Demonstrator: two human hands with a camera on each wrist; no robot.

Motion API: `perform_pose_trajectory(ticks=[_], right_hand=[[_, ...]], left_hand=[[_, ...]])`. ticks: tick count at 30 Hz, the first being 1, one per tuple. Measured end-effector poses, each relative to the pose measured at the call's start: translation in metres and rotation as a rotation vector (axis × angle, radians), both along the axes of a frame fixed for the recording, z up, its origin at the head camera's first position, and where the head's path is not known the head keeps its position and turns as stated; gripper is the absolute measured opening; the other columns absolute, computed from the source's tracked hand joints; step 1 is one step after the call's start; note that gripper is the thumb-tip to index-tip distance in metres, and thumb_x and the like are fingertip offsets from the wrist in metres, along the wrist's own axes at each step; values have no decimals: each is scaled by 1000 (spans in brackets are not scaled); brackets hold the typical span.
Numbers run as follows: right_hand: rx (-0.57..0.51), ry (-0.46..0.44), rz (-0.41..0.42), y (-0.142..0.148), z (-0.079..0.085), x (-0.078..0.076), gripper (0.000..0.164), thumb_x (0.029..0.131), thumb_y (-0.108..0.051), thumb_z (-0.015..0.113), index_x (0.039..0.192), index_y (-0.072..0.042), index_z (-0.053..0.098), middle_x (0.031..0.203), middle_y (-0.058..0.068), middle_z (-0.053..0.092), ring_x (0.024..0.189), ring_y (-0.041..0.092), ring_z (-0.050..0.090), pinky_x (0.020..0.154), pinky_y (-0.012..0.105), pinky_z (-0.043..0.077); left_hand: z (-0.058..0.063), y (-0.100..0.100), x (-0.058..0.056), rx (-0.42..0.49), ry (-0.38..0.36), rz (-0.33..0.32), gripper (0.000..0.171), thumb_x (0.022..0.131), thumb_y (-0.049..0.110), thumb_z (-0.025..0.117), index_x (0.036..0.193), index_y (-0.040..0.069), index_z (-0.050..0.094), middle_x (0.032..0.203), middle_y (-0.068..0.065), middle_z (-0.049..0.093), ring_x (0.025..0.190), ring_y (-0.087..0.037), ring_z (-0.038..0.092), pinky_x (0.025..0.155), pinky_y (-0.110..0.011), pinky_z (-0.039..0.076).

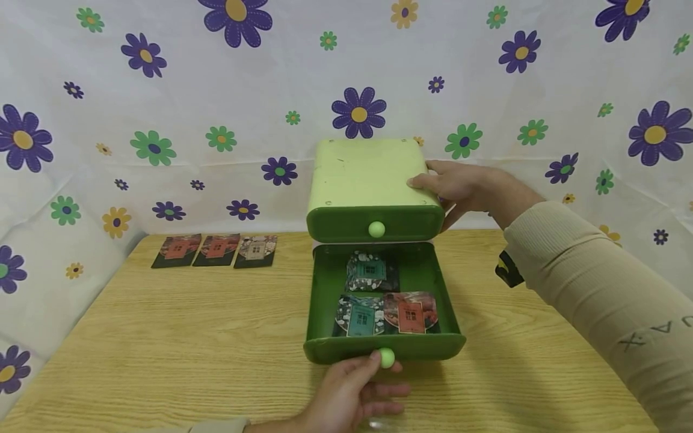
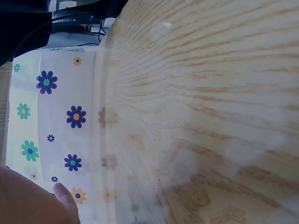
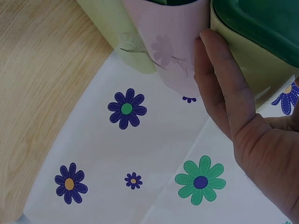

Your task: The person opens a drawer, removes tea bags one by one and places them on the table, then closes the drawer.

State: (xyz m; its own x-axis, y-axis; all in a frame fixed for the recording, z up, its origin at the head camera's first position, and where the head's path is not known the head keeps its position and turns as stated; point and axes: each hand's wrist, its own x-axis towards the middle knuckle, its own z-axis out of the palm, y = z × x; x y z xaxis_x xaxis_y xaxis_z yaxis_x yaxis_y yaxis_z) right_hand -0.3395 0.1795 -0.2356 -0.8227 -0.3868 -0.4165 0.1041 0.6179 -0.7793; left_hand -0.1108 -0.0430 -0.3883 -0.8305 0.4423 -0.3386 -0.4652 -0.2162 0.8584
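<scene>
A small storage box with two drawers stands on the table, its pale green top unit (image 1: 368, 174) above a dark green lower drawer (image 1: 452, 313) that is pulled out. In that drawer lie a teal-labelled packet (image 1: 368, 270) at the back, another teal-labelled packet (image 1: 360, 316) at the front and a red-labelled packet (image 1: 411, 314) beside it. My left hand (image 1: 346, 388) pinches the lower drawer's round knob (image 1: 387, 358) between thumb and index finger, the other fingers extended. With thumb on top and fingers straight along the side, my right hand (image 1: 460, 183) rests against the upper unit's right side.
Three flat packets, two red (image 1: 219, 248) and one pale (image 1: 257, 249), lie in a row at the table's back left. A black and yellow object (image 1: 509, 270) is partly hidden by the right sleeve. A flowered cloth (image 1: 216, 90) hangs behind the table (image 1: 189, 337).
</scene>
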Motion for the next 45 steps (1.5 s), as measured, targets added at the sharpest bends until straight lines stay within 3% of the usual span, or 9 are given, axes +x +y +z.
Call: perform_pose_trajectory(ticks=[17, 23, 29, 36, 45], right_hand=[[-2, 3, 9, 1, -2, 0, 63, 107, -41, 39, 159, -19, 11, 133, 25, 47, 105, 40, 66, 83, 54, 58], [-1, 12, 16, 1, -3, 0, 63, 107, -41, 39, 159, -19, 12, 131, 25, 48, 102, 39, 67, 83, 54, 58], [6, 21, 16, 1, -2, 1, 62, 107, -42, 39, 159, -19, 13, 129, 25, 50, 100, 38, 68, 84, 56, 58], [9, 21, 16, 1, -3, 2, 62, 107, -42, 38, 159, -19, 13, 129, 25, 50, 100, 38, 68, 83, 55, 58], [1, 21, 21, 2, -2, 1, 62, 107, -42, 39, 159, -19, 14, 130, 25, 48, 101, 39, 67, 83, 55, 58]], left_hand=[[-13, -1, 1, -39, -21, -23, 41, 108, 23, 38, 125, -11, 54, 123, -23, 64, 106, -34, 69, 89, -45, 58], [-21, 0, 0, -73, -19, -13, 39, 106, 22, 41, 124, -10, 55, 108, -8, 68, 79, -13, 66, 71, -30, 56], [-25, 0, 0, -85, -19, -22, 42, 105, 21, 40, 126, -13, 55, 81, -3, 66, 70, -11, 63, 67, -27, 55], [-24, -1, 3, -47, -51, -45, 41, 106, 24, 40, 128, -8, 54, 113, -7, 69, 77, -10, 67, 70, -28, 57], [-23, -4, 4, -50, -80, -70, 42, 107, 26, 39, 130, -5, 54, 113, -5, 71, 79, -10, 68, 72, -27, 57]])
